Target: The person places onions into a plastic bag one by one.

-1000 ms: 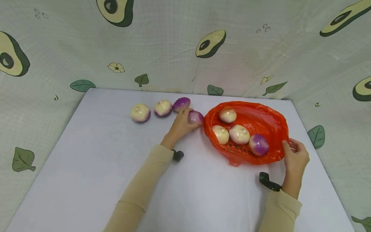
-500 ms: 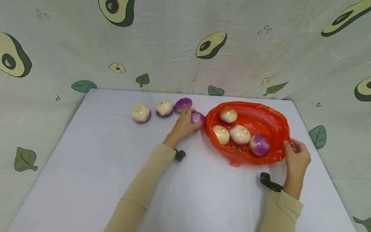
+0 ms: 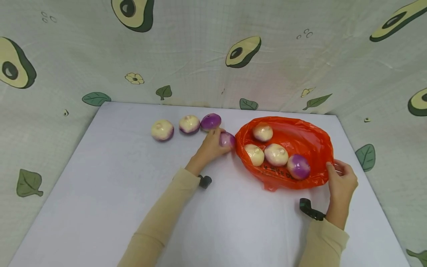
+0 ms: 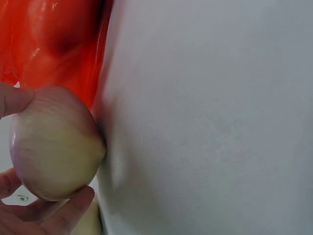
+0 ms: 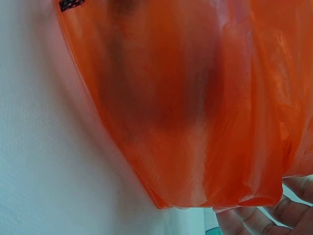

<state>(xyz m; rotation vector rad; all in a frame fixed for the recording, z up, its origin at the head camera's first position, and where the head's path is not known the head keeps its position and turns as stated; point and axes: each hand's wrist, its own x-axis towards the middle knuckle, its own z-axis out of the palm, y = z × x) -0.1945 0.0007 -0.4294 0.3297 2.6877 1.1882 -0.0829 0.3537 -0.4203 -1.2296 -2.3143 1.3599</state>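
Observation:
My left hand [image 3: 211, 144] grips a purple-and-white onion [image 3: 227, 140] from the side, right at the left edge of a red plastic bag [image 3: 310, 137]. In the left wrist view, the thumb and fingers wrap the onion [image 4: 58, 147], its pointed tip down close to the table. The bag lies with its mouth rolled open; several onions sit inside, among them a purple one [image 3: 298, 167] and a pale one [image 3: 276, 154]. At the bag's right rim, my right hand [image 3: 341, 178] pinches the plastic between thumb and fingers; the thumb is hidden in the right wrist view.
Left of the bag, a purple onion [image 3: 211, 121] and two pale onions, one in the middle [image 3: 189, 124] and one farther left [image 3: 162, 130], form a row near the back of the white table [image 3: 100, 185]. Behind hangs a cloth [image 3: 193, 44] with avocado prints.
My left hand and its onion have shifted slightly toward the front of the table in the last half second. The right hand and the bag stay in place.

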